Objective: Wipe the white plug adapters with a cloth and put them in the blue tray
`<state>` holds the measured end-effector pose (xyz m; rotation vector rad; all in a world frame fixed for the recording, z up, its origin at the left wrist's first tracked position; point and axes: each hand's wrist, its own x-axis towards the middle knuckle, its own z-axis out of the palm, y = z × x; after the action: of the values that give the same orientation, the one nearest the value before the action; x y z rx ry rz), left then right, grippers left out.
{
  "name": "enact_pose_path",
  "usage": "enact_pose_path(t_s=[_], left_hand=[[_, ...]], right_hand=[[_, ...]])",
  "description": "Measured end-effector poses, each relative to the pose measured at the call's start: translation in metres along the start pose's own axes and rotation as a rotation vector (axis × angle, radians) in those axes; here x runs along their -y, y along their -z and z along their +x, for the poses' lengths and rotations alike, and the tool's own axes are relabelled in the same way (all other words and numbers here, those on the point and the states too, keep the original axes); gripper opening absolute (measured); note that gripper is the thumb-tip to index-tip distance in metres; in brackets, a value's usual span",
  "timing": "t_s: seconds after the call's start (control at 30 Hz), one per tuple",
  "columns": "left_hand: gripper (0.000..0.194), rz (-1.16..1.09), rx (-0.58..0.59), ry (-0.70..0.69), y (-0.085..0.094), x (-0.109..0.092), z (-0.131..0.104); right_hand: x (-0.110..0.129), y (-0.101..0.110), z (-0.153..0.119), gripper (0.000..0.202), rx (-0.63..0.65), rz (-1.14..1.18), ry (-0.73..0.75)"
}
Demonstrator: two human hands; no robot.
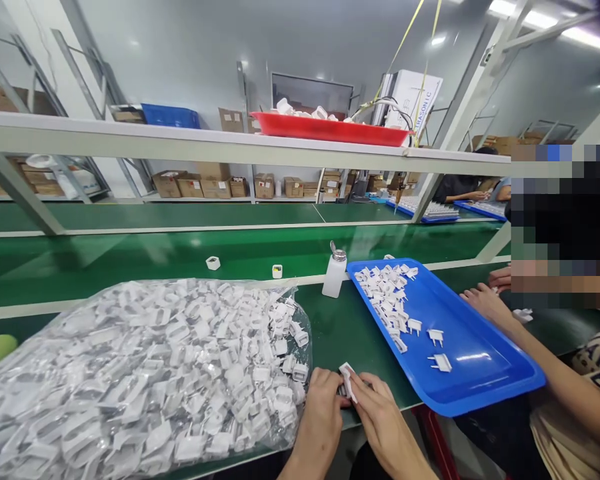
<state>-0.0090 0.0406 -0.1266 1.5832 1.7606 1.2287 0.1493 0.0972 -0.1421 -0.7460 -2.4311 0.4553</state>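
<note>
L hand [321, 413] and R hand [380, 417] were both closed on a white plug part [349, 382], pinched btwn their fingertips, just above the near edge of the green worktop [325, 337], btwn the bag and the tray. To the left, a big clear plastic bag [180, 373] full of white plug housings took up much of the worktop, its right edge just beside L hand. To the right, a blue tray [473, 343] sat at an angle w/ a pile of white two-pin plug pcs [386, 293] along its left side, plus a few loose ones nr the middle. A white bottle w/ metal cap [334, 280] stood upright by the tray's far left corner. Beyond the bag, two white housings, one left [213, 263] and one right [277, 271], lay apart on the green strip. Up on the shelf [180, 143] was a red tray [330, 130] w/ more white pcs, w/ a white box [413, 100] w/ partly hidden lettering behind it. At far right, a co-worker's hands [487, 303] were nr the blue tray's right side; what they held was too small to tell.
</note>
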Motion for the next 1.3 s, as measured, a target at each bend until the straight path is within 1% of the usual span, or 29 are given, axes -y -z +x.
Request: enact_pose_path(t_s=[0.13, 0.3, 0.4, 0.47, 0.53, 0.57, 0.63, 0.7, 0.77, 0.8, 0.87, 0.93, 1.0, 1.03, 1.1, 1.17, 1.23, 1.3], left_hand=[[0.032, -0.017, -0.001, -0.017, 0.003, -0.003, -0.001], [0.030, -0.058, 0.022, -0.006, 0.007, -0.004, 0.001], [0.029, -0.098, 0.033, -0.007, 0.009, -0.002, 0.001], [0.028, -0.126, 0.032, -0.007, 0.010, -0.003, 0.001], [0.028, -0.156, 0.036, -0.008, 0.014, -0.007, 0.000], [0.028, -0.164, 0.039, -0.009, 0.016, -0.010, -0.002], [0.031, -0.241, 0.054, 0.005, 0.021, -0.021, -0.008], [0.032, -0.437, 0.074, 0.038, 0.026, -0.034, -0.018], [0.029, -0.671, 0.073, 0.061, 0.030, -0.049, -0.031], [0.029, -0.758, 0.053, 0.064, 0.032, -0.056, -0.037], [0.029, -0.812, -0.012, 0.050, 0.035, -0.069, -0.049], [0.029, -0.755, -0.086, 0.002, 0.036, -0.076, -0.057], [0.027, -0.626, -0.161, -0.095, 0.036, -0.079, -0.063], [0.027, -0.558, -0.208, -0.149, 0.035, -0.079, -0.066], [0.027, -0.459, -0.297, -0.229, 0.034, -0.077, -0.070], [0.029, -0.413, -0.353, -0.265, 0.032, -0.075, -0.074], [0.031, -0.397, -0.393, -0.268, 0.032, -0.073, -0.076], [0.027, -0.404, -0.426, -0.242, 0.031, -0.074, -0.078]], right_hand=[[0.002, -0.002, -0.017, 0.056, -0.029, -0.019, 0.018], [0.013, 0.007, -0.033, 0.057, 0.038, 0.027, 0.013], [0.020, 0.013, -0.032, 0.056, 0.056, 0.078, -0.041], [0.022, 0.017, -0.026, 0.050, 0.026, 0.125, -0.100], [0.023, 0.023, -0.020, 0.041, -0.045, 0.182, -0.183], [0.023, 0.026, -0.019, 0.037, -0.102, 0.210, -0.241], [0.025, 0.032, -0.020, 0.037, -0.263, 0.261, -0.396], [0.031, 0.035, -0.029, 0.043, -0.440, 0.313, -0.573], [0.042, 0.034, -0.040, 0.047, -0.554, 0.363, -0.700], [0.049, 0.033, -0.045, 0.048, -0.586, 0.397, -0.737], [0.066, 0.030, -0.051, 0.048, -0.623, 0.554, -0.765], [0.084, 0.028, -0.054, 0.045, -0.639, 0.824, -0.756], [0.098, 0.027, -0.056, 0.040, -0.629, 1.091, -0.729], [0.103, 0.026, -0.057, 0.038, -0.616, 1.176, -0.720], [0.111, 0.024, -0.059, 0.035, -0.610, 1.265, -0.730], [0.119, 0.024, -0.060, 0.039, -0.581, 1.297, -0.763], [0.129, 0.027, -0.057, 0.045, -0.555, 1.322, -0.822], [0.140, 0.033, -0.051, 0.047, -0.559, 1.357, -0.871]])
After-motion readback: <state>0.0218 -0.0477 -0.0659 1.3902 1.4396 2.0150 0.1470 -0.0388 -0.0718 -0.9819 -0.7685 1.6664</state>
